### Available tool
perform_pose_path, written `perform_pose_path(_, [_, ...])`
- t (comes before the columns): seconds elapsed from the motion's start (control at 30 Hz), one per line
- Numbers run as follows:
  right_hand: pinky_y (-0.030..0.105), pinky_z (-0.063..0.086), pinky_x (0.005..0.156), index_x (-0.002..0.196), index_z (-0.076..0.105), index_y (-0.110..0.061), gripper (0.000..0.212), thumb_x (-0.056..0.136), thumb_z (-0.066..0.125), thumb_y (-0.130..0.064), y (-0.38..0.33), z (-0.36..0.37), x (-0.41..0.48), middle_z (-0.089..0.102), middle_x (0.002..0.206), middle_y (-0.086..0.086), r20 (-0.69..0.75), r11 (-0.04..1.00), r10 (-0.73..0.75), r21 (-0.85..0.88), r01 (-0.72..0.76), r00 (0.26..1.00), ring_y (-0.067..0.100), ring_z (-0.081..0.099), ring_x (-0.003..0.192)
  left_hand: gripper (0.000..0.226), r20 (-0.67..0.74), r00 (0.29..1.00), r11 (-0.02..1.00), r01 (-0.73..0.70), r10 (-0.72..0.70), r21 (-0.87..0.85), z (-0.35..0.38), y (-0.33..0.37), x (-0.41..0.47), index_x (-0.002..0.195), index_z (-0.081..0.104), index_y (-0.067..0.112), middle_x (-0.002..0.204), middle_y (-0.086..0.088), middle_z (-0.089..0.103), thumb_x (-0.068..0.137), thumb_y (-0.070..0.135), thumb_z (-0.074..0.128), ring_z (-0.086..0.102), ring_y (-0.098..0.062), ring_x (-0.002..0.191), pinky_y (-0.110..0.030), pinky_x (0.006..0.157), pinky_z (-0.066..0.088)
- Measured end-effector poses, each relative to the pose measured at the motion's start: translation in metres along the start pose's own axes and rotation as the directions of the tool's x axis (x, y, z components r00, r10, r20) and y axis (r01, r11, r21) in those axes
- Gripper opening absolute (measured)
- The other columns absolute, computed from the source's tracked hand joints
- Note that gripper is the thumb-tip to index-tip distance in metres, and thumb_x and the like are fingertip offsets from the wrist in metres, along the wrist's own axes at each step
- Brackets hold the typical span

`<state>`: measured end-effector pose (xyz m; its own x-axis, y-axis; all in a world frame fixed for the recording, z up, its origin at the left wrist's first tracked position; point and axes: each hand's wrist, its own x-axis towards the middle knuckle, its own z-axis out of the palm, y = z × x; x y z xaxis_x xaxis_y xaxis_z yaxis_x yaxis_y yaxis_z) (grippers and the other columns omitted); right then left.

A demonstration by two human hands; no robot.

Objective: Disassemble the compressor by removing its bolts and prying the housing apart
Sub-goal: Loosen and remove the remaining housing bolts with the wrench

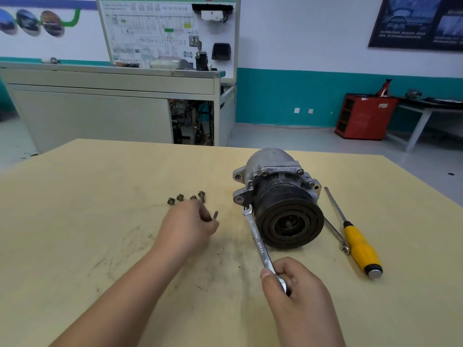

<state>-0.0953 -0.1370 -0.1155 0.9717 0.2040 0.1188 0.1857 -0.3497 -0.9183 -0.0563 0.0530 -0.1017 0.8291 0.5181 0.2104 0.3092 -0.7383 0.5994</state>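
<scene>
Teal-banded workshop walls stand behind a pale wooden table (100, 221), where the compressor (278, 196) lies on its side right of centre, pulley face toward the camera. Bolt removal looks to be the step in hand, roughly midway. Four bolts (180, 197) lie in a row on the wood left of the compressor. The left hand (188, 225), just below that row, has its fingers curled round another bolt (215, 216) — blurred, but the shank pokes out. The right hand (295, 291) holds the near end of a wrench (259, 242), fingers and thumb clamped on it, with its open end by the lower mounting lug. At least three bolt heads (264, 172) sit in the housing flange.

The next move, I judge, is to set the held bolt beside the row, then seat the wrench squarely on one of those heads. Prying comes later. A yellow-handled screwdriver (360, 246) and a second wrench (337, 236) lie right of the compressor.

No tray or dish holds the bolts — they rest loose on the wood. A red cabinet (363, 118) by the far wall has open shelves, too dark to show what is in them.
</scene>
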Motion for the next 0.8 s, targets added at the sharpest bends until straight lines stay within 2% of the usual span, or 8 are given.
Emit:
perform_pose_path(0.13, [0.014, 0.033, 0.047, 0.065, 0.054, -0.017, 0.022, 0.087, 0.059, -0.017, -0.005, 0.001, -0.002, 0.036, 0.038, -0.007, -0.015, 1.000, -0.004, -0.012, 0.004, 1.000, 0.007, 0.037, 0.041, 0.017, 0.041, 0.997, 0.976, 0.060, -0.071, 0.210, -0.003, -0.027, -0.005, 0.069, 0.054, 0.022, 0.080, 0.000, 0.062, 0.080, 0.026, 0.067, 0.058, -0.021, 0.080, -0.027, 0.055, 0.034])
perform_pose_path(0.37, [0.015, 0.028, 0.039, 0.069, 0.058, -0.017, 0.018, 0.087, 0.058, -0.019, -0.018, -0.013, 0.000, 0.037, 0.042, -0.006, -0.089, 0.995, -0.028, 0.093, 0.036, 0.996, 0.007, 0.031, 0.038, 0.018, 0.050, 0.993, 0.965, 0.096, -0.111, 0.243, -0.002, -0.033, -0.003, 0.076, 0.057, 0.023, 0.088, 0.000, 0.063, 0.076, 0.034, 0.071, 0.059, -0.022, 0.084, -0.027, 0.058, 0.037])
perform_pose_path(0.47, [0.015, 0.026, 0.037, 0.072, 0.060, -0.017, 0.017, 0.088, 0.056, -0.022, -0.022, -0.018, 0.007, 0.037, 0.041, -0.009, -0.101, 0.991, -0.038, 0.127, 0.051, 0.994, 0.006, 0.030, 0.038, 0.033, 0.068, 0.991, 0.934, 0.089, -0.119, 0.346, -0.006, -0.029, -0.005, 0.093, 0.057, 0.018, 0.090, 0.001, 0.058, 0.075, 0.042, 0.072, 0.057, -0.022, 0.087, -0.027, 0.063, 0.041])
perform_pose_path(0.53, [0.016, 0.024, 0.038, 0.073, 0.060, -0.017, 0.018, 0.089, 0.055, -0.022, -0.024, -0.018, 0.011, 0.035, 0.042, -0.009, -0.092, 0.988, -0.030, 0.149, 0.043, 0.995, 0.006, 0.028, 0.039, 0.041, 0.087, 0.993, 0.915, 0.039, -0.080, 0.402, -0.009, -0.021, -0.007, 0.096, 0.052, 0.018, 0.086, 0.004, 0.050, 0.075, 0.047, 0.073, 0.055, -0.021, 0.089, -0.028, 0.065, 0.039])
perform_pose_path(0.6, [0.018, 0.024, 0.039, 0.073, 0.060, -0.016, 0.019, 0.090, 0.055, -0.022, -0.024, -0.016, 0.015, 0.033, 0.043, -0.009, -0.074, 0.985, -0.009, 0.171, 0.022, 0.997, 0.006, 0.028, 0.040, 0.030, 0.075, 0.997, 0.946, -0.054, 0.032, 0.318, -0.011, -0.006, -0.010, 0.090, 0.051, 0.022, 0.080, 0.007, 0.049, 0.081, 0.045, 0.068, 0.057, -0.018, 0.087, -0.026, 0.062, 0.037])
perform_pose_path(0.67, [0.021, 0.025, 0.041, 0.073, 0.061, -0.015, 0.019, 0.090, 0.055, -0.021, -0.024, -0.013, 0.017, 0.033, 0.043, -0.009, -0.062, 0.982, 0.007, 0.190, 0.005, 0.998, 0.007, 0.028, 0.040, 0.024, 0.049, 0.992, 0.988, -0.118, 0.113, 0.100, -0.011, 0.013, -0.010, 0.080, 0.059, 0.020, 0.067, 0.010, 0.052, 0.090, 0.042, 0.057, 0.054, -0.009, 0.066, -0.022, 0.052, 0.034])
perform_pose_path(0.73, [0.021, 0.025, 0.041, 0.072, 0.061, -0.015, 0.019, 0.088, 0.055, -0.023, -0.024, -0.011, 0.019, 0.034, 0.042, -0.009, -0.062, 0.983, 0.007, 0.186, 0.005, 0.998, 0.006, 0.028, 0.039, 0.038, 0.079, 0.992, 0.971, -0.080, 0.100, -0.226, -0.009, 0.031, -0.007, 0.069, 0.067, 0.021, 0.055, 0.007, 0.054, 0.095, 0.042, 0.049, 0.046, -0.004, 0.046, -0.016, 0.041, 0.031])
perform_pose_path(0.8, [0.022, 0.025, 0.042, 0.072, 0.061, -0.016, 0.018, 0.088, 0.055, -0.023, -0.023, -0.010, 0.021, 0.035, 0.041, -0.009, -0.065, 0.984, 0.000, 0.176, 0.011, 0.998, 0.006, 0.028, 0.039, 0.045, 0.176, 0.981, 0.882, 0.012, 0.080, -0.472, -0.006, 0.048, -0.003, 0.062, 0.069, 0.021, 0.047, 0.011, 0.052, 0.094, 0.045, 0.049, 0.043, 0.000, 0.039, -0.011, 0.036, 0.029])
